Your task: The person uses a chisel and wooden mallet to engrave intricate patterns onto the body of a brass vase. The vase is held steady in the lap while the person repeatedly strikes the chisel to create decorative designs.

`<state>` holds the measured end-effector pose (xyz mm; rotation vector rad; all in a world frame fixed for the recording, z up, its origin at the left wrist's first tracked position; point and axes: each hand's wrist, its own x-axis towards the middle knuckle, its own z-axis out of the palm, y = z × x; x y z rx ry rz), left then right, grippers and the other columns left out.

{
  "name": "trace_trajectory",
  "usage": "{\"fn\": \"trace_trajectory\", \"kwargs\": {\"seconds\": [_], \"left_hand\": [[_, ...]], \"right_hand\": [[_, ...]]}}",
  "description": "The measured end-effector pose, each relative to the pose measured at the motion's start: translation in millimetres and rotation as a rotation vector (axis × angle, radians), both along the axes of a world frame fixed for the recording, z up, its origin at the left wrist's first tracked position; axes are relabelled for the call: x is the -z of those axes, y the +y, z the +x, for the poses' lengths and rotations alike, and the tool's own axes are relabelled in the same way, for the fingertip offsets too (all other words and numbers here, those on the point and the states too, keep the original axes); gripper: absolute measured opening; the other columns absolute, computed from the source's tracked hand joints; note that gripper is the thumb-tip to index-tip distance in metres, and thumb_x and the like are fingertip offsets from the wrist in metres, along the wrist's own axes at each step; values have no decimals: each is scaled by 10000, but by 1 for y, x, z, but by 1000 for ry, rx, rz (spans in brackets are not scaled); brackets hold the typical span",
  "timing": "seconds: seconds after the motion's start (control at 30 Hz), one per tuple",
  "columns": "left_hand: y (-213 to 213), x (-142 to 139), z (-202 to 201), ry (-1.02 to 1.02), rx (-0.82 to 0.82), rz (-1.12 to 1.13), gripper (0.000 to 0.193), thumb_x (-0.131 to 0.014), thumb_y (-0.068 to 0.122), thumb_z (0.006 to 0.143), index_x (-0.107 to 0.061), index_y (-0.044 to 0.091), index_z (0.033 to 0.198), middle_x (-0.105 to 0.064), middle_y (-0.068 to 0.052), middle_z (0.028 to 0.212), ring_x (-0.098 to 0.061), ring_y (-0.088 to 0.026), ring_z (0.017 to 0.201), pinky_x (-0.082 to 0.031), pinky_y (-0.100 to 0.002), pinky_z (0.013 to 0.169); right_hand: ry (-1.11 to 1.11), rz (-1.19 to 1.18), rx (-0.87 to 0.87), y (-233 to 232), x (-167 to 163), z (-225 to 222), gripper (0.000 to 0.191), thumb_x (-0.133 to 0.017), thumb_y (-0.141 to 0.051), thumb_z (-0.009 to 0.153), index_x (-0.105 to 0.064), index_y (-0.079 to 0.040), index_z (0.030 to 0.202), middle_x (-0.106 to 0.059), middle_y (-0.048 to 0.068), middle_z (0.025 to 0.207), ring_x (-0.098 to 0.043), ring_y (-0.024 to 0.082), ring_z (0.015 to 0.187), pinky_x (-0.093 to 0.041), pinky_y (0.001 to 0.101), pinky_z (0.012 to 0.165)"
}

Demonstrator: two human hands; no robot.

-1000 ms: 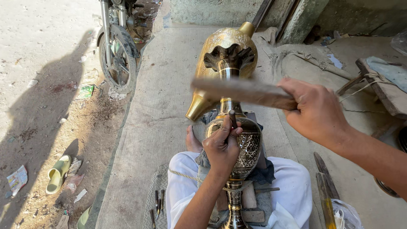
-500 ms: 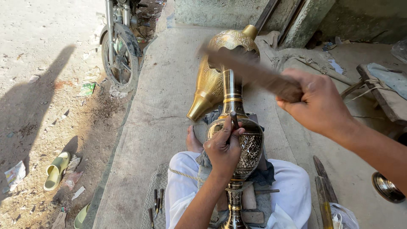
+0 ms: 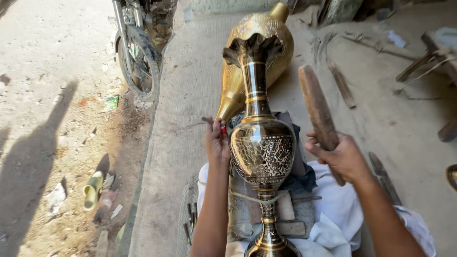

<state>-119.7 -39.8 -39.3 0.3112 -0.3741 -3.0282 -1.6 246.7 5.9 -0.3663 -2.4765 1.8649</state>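
A tall engraved brass vase (image 3: 262, 152) with a scalloped mouth lies across my lap, neck pointing away. My left hand (image 3: 216, 140) presses a thin red-handled tool (image 3: 223, 128) against the left side of the vase's belly. My right hand (image 3: 340, 157) grips a flat wooden mallet (image 3: 316, 107), raised upright to the right of the vase and apart from it. A second, larger golden brass vase (image 3: 259, 52) lies on the ground beyond the first.
A motorcycle wheel (image 3: 138, 62) stands at the upper left beside the concrete strip. A green sandal (image 3: 93, 190) lies on the dirt at left. Small metal tools (image 3: 190, 221) lie near my left knee. Wooden sticks (image 3: 342, 85) and scrap lie at right.
My right hand has swung the mallet from across the vase's neck to upright at the right. My left hand has shifted from the vase's shoulder to its left side.
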Motion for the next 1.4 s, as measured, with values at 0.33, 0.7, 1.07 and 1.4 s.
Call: {"fn": "trace_trajectory", "kwargs": {"seconds": [0.33,0.7,1.07,1.4], "left_hand": [[26,2,1,142,65,-181,518,-576,100,1049,-399,61,1534,-593,-70,1117,-593,-138,958,-584,-293,842],[13,-10,-7,154,17,-244,512,-573,30,1026,-416,26,1513,-651,-118,1092,-681,-150,930,-609,-209,729],[23,0,-29,15,-25,-192,585,-620,84,1000,-384,53,1534,-648,-97,1082,-668,-150,915,-642,-275,790],[-11,16,-3,72,-233,-582,515,-638,-34,961,-539,27,1463,-751,-147,1051,-735,-185,888,-612,-275,788]], "right_hand": [[141,-44,-108,-25,32,7,656,-948,-338,635,-683,5,1127,-744,-2,938,-634,49,835,-541,234,763],[-92,-574,-85,-18,67,-10,555,-889,-256,674,-656,-69,1143,-701,-6,923,-640,96,758,-513,253,523],[3,-491,14,-26,60,-14,495,-898,-236,735,-712,22,1114,-726,35,870,-607,99,663,-491,252,542],[-88,-439,208,-2,91,51,450,-753,-230,839,-632,-7,1210,-738,101,989,-673,96,773,-534,280,563]]}}
